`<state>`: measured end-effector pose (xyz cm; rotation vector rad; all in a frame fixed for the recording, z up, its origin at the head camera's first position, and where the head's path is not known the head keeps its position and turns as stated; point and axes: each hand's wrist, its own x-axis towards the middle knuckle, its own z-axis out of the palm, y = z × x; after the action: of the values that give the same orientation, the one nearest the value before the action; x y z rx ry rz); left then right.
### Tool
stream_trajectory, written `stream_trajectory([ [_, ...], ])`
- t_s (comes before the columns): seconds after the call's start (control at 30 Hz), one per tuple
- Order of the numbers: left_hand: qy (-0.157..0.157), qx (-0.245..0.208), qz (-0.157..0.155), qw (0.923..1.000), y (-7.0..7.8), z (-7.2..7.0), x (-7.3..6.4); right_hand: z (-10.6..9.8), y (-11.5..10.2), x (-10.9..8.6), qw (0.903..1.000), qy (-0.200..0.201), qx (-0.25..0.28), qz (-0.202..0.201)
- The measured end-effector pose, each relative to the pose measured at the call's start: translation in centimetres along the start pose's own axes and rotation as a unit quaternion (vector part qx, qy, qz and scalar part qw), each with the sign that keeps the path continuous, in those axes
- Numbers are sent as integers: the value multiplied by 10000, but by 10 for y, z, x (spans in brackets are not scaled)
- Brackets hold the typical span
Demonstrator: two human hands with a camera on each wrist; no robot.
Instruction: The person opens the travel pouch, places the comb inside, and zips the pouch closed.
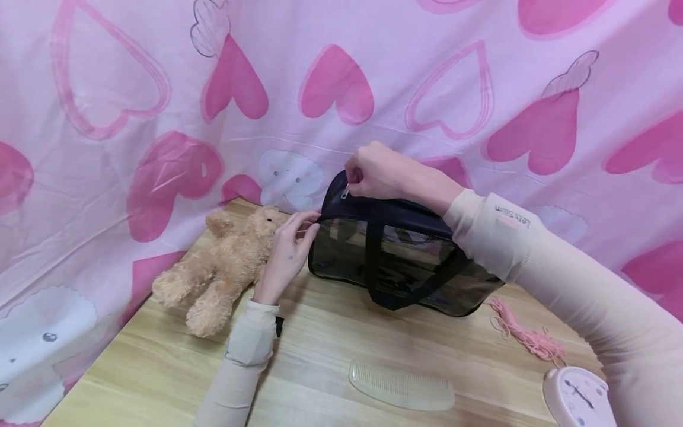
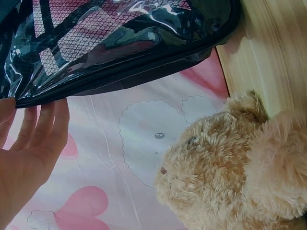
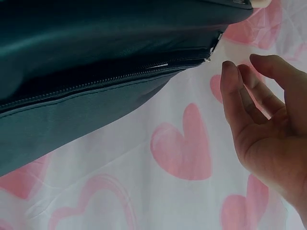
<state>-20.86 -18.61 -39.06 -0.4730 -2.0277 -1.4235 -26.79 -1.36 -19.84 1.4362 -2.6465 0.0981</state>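
A black-edged, see-through handbag [image 1: 341, 252] stands on the wooden table with dark straps hanging down its front. My left hand [image 1: 287, 252] is at its left end; in the left wrist view the thumb and fingers pinch the bag's dark edge [image 2: 79, 93]. Above the bag's top left is my right hand [image 1: 392, 175], beside the metal zipper pull [image 1: 344, 194]. In the right wrist view the zipper [image 3: 91, 85] runs along the dark top, and the right fingers curve loosely just off the pull, with a gap to the thumb.
A tan teddy bear [image 1: 229, 264] lies left of the left hand. In front of the bag is a pale comb [image 1: 400, 385]. Pink cord [image 1: 525, 332] and a round pink-white clock [image 1: 584, 394] lie to the right. A heart-print curtain [image 1: 368, 29] hangs behind the table.
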Motion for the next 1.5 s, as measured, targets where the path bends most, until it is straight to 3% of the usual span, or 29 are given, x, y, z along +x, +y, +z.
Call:
stream_trajectory([
  [0.3,76,-102,48,9999,-3,-8,-1,-6,-13,-19,9995,-107,304,35],
  [0.5,159,-66,57,9998,-3,-11,-3,-1,-29,-39,9990,-74,390,-196],
  [0.67,177,41,75,9998,11,-16,-3,8,-48,-61,9992,-23,253,-300],
  [0.83,100,69,66,9999,36,-22,-3,20,-64,-83,9987,69,102,-493],
  [1.17,68,64,-1,10000,38,-22,-2,57,-88,-122,9946,-52,-130,-1026],
  [1.33,53,43,5,10000,37,-22,-2,81,-95,-143,9912,146,-401,-1254],
  [1.5,22,33,-51,10000,38,-22,-3,102,-101,-164,9924,224,-311,-1169],
])
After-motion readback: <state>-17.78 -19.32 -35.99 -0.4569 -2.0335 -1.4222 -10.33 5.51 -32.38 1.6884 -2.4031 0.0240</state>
